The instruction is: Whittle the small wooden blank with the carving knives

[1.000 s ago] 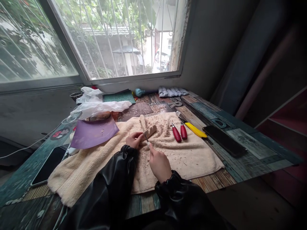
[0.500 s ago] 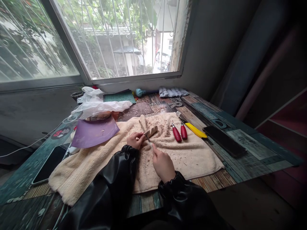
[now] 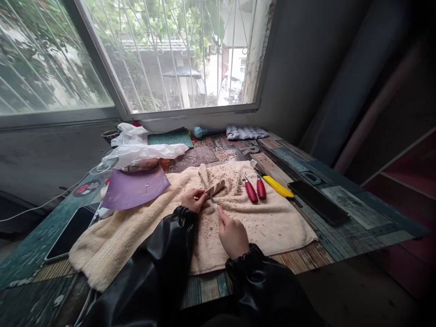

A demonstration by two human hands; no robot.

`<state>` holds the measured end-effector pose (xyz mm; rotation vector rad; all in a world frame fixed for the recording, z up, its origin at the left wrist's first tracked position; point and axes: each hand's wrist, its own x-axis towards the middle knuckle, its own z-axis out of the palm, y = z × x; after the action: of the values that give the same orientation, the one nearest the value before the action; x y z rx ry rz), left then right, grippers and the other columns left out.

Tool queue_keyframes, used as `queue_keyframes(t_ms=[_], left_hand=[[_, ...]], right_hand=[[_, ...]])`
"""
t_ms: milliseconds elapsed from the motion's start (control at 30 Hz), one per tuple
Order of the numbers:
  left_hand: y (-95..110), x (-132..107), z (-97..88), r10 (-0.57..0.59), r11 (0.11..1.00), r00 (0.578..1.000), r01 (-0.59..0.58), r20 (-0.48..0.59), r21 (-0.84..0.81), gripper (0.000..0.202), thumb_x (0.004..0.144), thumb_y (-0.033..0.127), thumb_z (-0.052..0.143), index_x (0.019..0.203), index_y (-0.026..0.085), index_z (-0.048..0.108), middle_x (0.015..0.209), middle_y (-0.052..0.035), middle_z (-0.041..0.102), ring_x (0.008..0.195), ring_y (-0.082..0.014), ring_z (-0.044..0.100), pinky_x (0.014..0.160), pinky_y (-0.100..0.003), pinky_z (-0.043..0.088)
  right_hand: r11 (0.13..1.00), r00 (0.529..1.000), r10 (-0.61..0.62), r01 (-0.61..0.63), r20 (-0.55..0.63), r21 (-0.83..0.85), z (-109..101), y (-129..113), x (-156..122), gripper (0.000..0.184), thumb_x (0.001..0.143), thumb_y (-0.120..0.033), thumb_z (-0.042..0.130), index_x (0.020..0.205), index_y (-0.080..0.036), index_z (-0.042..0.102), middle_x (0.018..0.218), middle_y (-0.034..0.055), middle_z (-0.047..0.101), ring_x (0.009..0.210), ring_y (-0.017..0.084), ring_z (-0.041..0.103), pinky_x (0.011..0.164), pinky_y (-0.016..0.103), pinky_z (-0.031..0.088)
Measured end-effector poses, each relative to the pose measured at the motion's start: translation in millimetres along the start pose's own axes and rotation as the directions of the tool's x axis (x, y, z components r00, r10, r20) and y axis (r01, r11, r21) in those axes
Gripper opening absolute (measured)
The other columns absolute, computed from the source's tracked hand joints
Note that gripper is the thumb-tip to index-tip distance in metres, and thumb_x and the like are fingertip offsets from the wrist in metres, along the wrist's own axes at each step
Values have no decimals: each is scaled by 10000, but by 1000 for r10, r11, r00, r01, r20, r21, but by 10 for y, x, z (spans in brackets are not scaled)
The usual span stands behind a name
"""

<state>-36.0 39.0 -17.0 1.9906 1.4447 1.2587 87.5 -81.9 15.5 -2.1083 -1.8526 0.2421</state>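
Note:
My left hand is closed around the near end of a small brown carved piece of wood, holding it above the towel. In my right hand is the handle end of a thin metal file, index finger stretched along it. The file slants up and left across the wood, touching it beside my left fingertips. Under both hands spreads a cream towel, strewn with wood shavings. Two red-handled carving knives lie on the towel to the right of the wood.
A yellow-handled cutter and a black phone lie to the right. On the left are purple sandpaper, a tablet and a white plastic bag. A green mat and grey padded bundle sit by the window.
The file and my right hand have shifted very slightly to the right and downward. My left hand keeps its hold on the wood.

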Motion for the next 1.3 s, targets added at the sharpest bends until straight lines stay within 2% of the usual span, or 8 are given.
queue_keyframes(t_ms=[367,500,700,867,1000,1200,1300], left_hand=[[41,2,-11,-73,995,997,73,1,62,215,673,353,568,758,173,649,610,7,626,518,-99,555,532,-204,449],[48,-9,-10,-44,999,998,43,42,31,199,639,311,601,784,179,632,618,14,619,526,-98,552,516,-197,454],[40,0,-4,10,1000,999,-10,-30,-3,139,655,270,585,765,186,602,732,-12,610,645,-114,570,523,-191,476],[102,-16,-27,-63,998,998,63,9,11,172,654,308,598,764,177,616,635,4,614,520,-95,551,524,-207,471],[130,-30,-38,-98,995,995,98,23,-13,191,642,314,606,767,171,623,613,7,616,504,-91,550,511,-196,466],[106,-11,-23,-33,999,998,31,-48,-33,165,655,312,592,741,171,605,694,-16,617,594,-111,571,533,-203,483],[109,-13,-32,-47,999,999,47,-16,6,175,662,326,585,744,174,611,631,-5,611,538,-107,558,533,-216,476]], right_hand=[[998,982,-38,29,-184,-52,243,42,5,466,776,-175,421,1229,-287,425,626,10,646,527,119,555,458,205,296],[999,968,-45,37,-246,-37,274,56,8,444,774,-172,424,1207,-262,460,619,13,649,510,109,551,455,203,287],[999,941,-38,48,-335,22,317,69,16,434,776,-159,411,1188,-278,478,593,-2,643,484,101,539,455,206,273],[999,916,-44,46,-399,-3,353,74,11,433,760,-157,427,1168,-283,500,584,-5,637,450,90,517,436,211,255],[998,911,-59,56,-409,-20,368,84,5,433,757,-155,425,1167,-270,504,587,-2,633,450,78,509,430,207,257],[999,932,-35,33,-362,-10,360,91,7,444,778,-168,403,1206,-276,456,604,-1,637,466,83,514,446,197,272],[1000,942,-21,21,-334,-4,350,87,5,445,778,-168,407,1204,-287,455,625,0,644,490,88,528,454,195,282]])
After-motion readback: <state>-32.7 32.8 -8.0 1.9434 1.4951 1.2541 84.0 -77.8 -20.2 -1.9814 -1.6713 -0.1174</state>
